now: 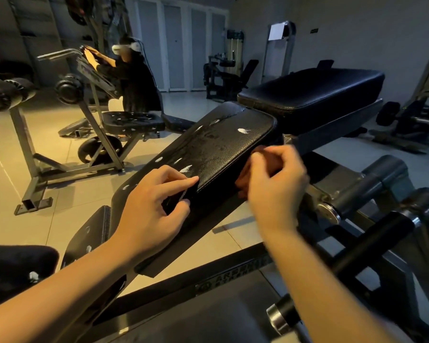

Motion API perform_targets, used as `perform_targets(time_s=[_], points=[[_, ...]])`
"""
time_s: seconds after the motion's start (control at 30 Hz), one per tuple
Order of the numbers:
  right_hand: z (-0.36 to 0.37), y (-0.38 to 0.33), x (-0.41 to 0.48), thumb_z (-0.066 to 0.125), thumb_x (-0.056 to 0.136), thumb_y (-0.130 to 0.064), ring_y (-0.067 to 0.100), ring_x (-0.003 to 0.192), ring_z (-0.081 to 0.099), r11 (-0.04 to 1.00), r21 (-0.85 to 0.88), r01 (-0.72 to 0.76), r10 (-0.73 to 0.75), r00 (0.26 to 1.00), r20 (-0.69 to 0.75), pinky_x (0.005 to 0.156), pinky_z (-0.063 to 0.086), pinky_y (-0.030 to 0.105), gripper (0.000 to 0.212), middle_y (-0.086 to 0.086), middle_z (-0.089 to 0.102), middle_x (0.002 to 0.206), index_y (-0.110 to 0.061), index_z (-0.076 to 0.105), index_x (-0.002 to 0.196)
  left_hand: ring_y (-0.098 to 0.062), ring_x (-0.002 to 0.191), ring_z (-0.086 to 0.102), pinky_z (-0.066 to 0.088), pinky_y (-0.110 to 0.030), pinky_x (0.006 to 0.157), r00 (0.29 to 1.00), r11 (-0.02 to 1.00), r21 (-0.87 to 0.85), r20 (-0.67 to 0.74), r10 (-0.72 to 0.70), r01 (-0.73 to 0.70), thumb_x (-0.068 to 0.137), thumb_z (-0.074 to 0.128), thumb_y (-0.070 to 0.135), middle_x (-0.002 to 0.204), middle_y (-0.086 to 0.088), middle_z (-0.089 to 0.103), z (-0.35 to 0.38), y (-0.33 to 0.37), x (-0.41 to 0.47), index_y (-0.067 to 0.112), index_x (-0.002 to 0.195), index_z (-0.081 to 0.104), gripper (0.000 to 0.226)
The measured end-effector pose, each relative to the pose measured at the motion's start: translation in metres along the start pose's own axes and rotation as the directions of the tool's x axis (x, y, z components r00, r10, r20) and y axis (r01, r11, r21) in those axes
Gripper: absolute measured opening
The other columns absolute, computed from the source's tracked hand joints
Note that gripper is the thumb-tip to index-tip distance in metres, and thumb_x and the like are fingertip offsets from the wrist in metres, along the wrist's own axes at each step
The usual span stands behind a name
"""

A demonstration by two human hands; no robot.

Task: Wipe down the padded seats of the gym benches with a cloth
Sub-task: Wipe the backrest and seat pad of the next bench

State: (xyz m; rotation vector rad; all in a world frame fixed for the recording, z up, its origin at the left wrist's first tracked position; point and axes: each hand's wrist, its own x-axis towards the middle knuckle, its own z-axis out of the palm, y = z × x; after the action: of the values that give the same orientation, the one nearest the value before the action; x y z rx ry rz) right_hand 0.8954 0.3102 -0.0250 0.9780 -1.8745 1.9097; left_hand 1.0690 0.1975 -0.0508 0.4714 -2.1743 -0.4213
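Both hands work at the lower edge of a tilted black padded seat [223, 147] in the centre of the frame.

The left hand [156, 206] pinches a dark item [175, 201] between curled index finger and thumb against the seat's lower edge; whether it is the cloth cannot be told. The right hand [273, 186], blurred, is curled at the seat's right side, and what it holds cannot be told. White flecks [243, 130] dot the seat. A flat pad [312, 87] lies at upper right; another person [131, 78] sits at upper left.
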Motion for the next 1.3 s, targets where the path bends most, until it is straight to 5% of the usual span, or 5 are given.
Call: perform_targets(time_s=[0.17,0.43,0.63,1.13,1.3], points=[[0.021,0.003,-0.079,0.067,0.097,-0.032,0.001,0.094,0.059,0.991,-0.061,0.116,-0.082,0.911,0.405,0.073,0.05,0.01,0.01,-0.016,0.062,0.099,-0.028,0.065,0.105,-0.008,0.112,0.058,0.054,-0.036,0.092,0.998,0.99,-0.133,0.043,-0.035,0.04,0.087,0.055,0.02,0.112,0.016,0.062,-0.011,-0.002,0.009,0.028,0.118,0.075,0.038],[-0.006,-0.005,-0.004,0.068,0.095,-0.022,-0.001,0.087,0.063,1.0,0.008,-0.005,0.005,0.999,0.046,0.072,0.057,0.021,0.004,-0.014,0.064,0.09,-0.021,0.066,0.098,-0.002,0.11,0.057,0.051,-0.021,0.086,0.994,1.0,-0.01,0.112,-0.01,0.011,0.088,0.063,0.037,0.111,0.02,0.061,-0.028,-0.018,0.0,0.031,0.116,0.075,0.031],[0.035,0.0,-0.116,0.066,0.097,-0.03,0.0,0.096,0.058,0.996,-0.042,0.078,-0.046,0.859,0.511,0.075,0.049,0.012,0.006,-0.017,0.062,0.097,-0.027,0.067,0.103,-0.004,0.107,0.055,0.053,-0.036,0.088,0.99,0.989,0.146,0.143,-0.002,-0.019,0.088,0.059,0.057,0.111,0.017,0.06,-0.039,-0.036,-0.009,0.033,0.122,0.073,0.043],[0.036,0.008,-0.117,0.068,0.096,-0.034,0.005,0.096,0.061,0.991,-0.066,-0.115,0.133,0.865,0.484,0.075,0.059,0.022,0.009,-0.016,0.063,0.099,-0.029,0.066,0.103,-0.003,0.112,0.053,0.045,-0.026,0.093,0.975,0.983,0.183,0.209,-0.069,0.03,0.085,0.051,0.065,0.12,0.015,0.062,-0.049,-0.031,-0.017,0.031,0.127,0.07,0.057],[0.014,-0.006,-0.056,0.07,0.094,-0.022,0.002,0.085,0.065,0.982,0.102,-0.157,0.135,0.971,0.197,0.063,0.053,0.014,0.003,-0.011,0.066,0.082,-0.022,0.069,0.092,-0.003,0.112,0.054,0.048,-0.029,0.094,0.972,0.984,0.174,0.226,-0.071,0.032,0.085,0.053,0.063,0.12,0.014,0.063,-0.051,-0.031,-0.017,0.03,0.129,0.069,0.057]])
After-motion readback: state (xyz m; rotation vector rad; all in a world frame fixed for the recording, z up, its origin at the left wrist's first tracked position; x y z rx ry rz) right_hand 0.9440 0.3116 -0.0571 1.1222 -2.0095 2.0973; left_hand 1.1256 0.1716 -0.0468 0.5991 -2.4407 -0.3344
